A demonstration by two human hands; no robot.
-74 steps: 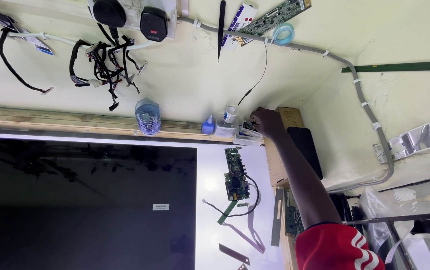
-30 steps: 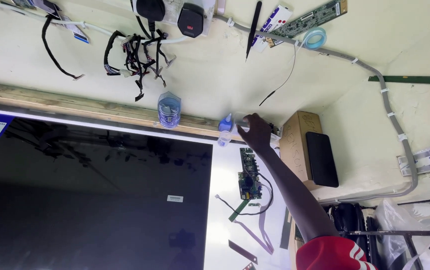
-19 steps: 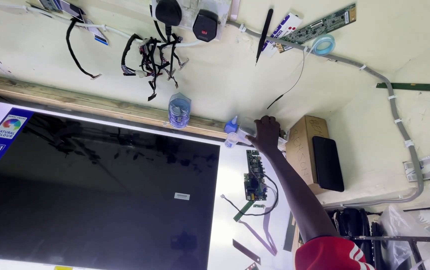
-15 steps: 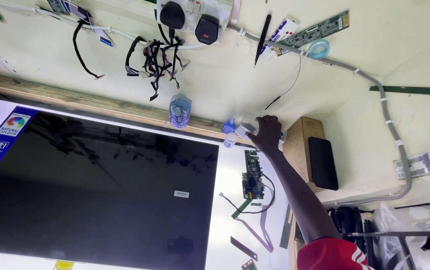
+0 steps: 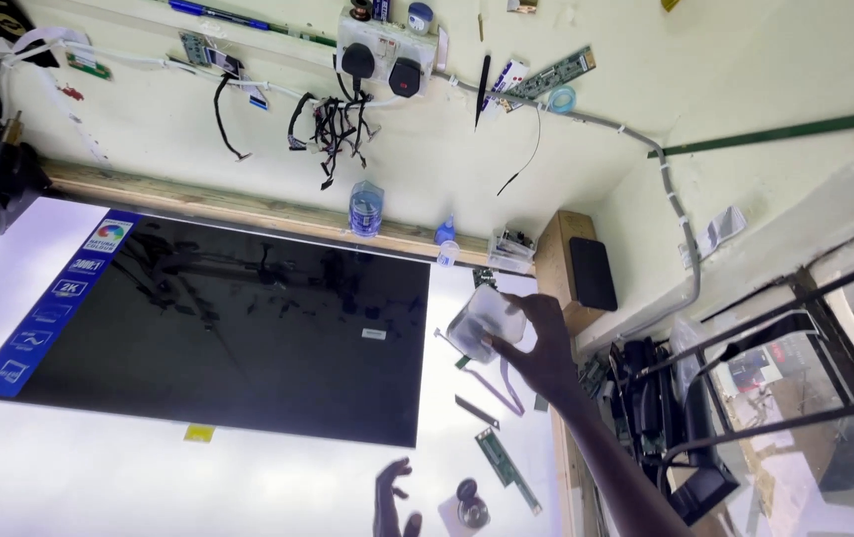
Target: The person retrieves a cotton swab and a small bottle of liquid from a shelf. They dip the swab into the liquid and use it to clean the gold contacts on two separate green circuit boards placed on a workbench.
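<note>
My right hand (image 5: 549,350) is raised over the white bench, shut on a small translucent plastic container (image 5: 484,320) held at its near side. Below it lie a pale ribbon cable (image 5: 498,384) and narrow circuit strips (image 5: 507,467). My left hand (image 5: 394,505) shows at the bottom edge with its fingers spread and nothing in it, close to a small round dark object (image 5: 468,505). A large black screen panel (image 5: 238,318) lies flat to the left of both hands.
A wooden ledge along the wall carries a water bottle (image 5: 365,209), a small blue-capped bottle (image 5: 444,239) and a clear box (image 5: 512,247). A wooden block (image 5: 554,249) with a black device (image 5: 591,273) stands at right. Plugs and cables (image 5: 338,119) hang on the wall. A black metal frame (image 5: 795,328) is far right.
My right hand has drawn back from the ledge by the wall and now holds the small plastic container. My left hand has come into view at the bottom.
</note>
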